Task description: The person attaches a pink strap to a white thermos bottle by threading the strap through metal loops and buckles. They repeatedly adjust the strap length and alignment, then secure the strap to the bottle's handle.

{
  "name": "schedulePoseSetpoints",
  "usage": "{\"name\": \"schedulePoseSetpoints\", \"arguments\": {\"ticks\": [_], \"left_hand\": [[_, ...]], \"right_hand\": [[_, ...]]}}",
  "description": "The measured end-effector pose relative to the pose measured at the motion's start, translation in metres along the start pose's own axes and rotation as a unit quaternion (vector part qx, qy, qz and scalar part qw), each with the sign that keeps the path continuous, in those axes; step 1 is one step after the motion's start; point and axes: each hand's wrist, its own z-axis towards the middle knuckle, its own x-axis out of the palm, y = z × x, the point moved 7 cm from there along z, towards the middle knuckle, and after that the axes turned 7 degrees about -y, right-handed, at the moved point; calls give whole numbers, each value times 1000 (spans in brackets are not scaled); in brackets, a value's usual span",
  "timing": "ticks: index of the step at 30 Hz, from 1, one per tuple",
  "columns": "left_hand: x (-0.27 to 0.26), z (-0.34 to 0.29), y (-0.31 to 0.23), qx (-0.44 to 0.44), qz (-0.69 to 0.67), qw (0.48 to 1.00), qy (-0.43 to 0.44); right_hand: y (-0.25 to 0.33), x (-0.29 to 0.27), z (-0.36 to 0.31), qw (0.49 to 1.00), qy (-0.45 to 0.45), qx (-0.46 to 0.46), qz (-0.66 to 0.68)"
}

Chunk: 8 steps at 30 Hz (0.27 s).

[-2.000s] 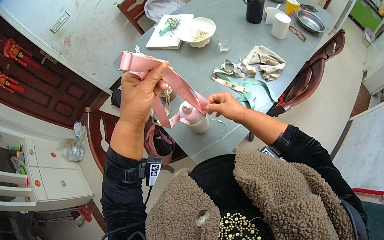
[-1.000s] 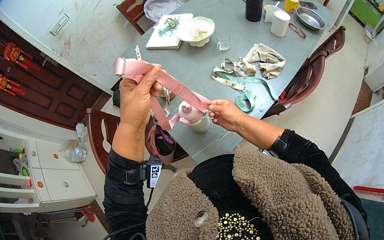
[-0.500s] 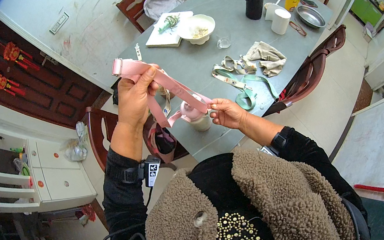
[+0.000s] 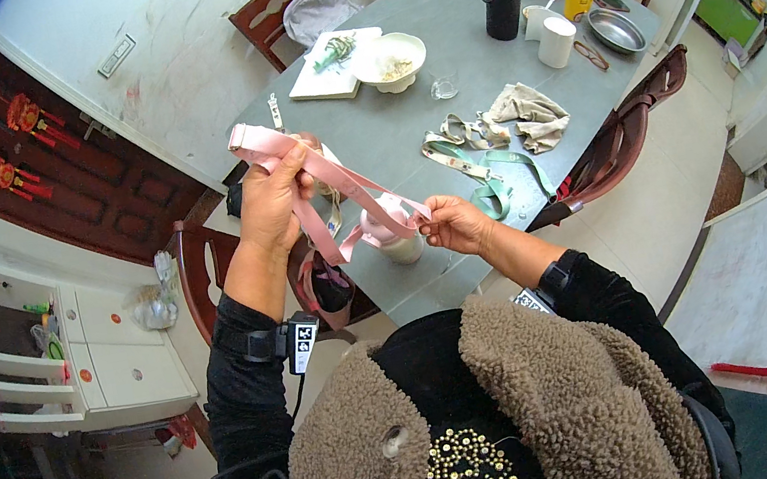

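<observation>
A pink strap [image 4: 335, 172] with a metal buckle at its upper left end stretches between my hands. My left hand [image 4: 271, 202] is closed around its upper part. Lower down and to the right, my right hand [image 4: 456, 224] pinches the strap between thumb and fingers. Behind the hanging loop stands a bottle [image 4: 402, 248] with a pink top, at the near edge of the table; the strap partly hides it. Whether the strap is fixed to the bottle I cannot tell. A green strap [image 4: 495, 195] lies on the table just beyond my right hand.
On the grey table [image 4: 365, 131] are a crumpled beige cloth [image 4: 530, 116], a glass [image 4: 444, 87], a white bowl [image 4: 391, 62], a black flask [image 4: 503, 4], a white cup [image 4: 557, 43] and metal dishes. Wooden chairs [image 4: 635, 136] stand around it.
Both hands keep their hold on the pink strap and have shifted only slightly. The whole view has moved a little.
</observation>
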Motion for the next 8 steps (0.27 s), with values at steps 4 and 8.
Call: {"name": "schedulePoseSetpoints", "arguments": {"ticks": [4, 8], "left_hand": [[-6, 5, 12, -27, -13, 999, -26], [-9, 10, 17, -35, -13, 999, -21]], "right_hand": [[-1, -2, 2, 1000, 4, 5, 19], [2, -2, 2, 999, 30, 4, 24]]}}
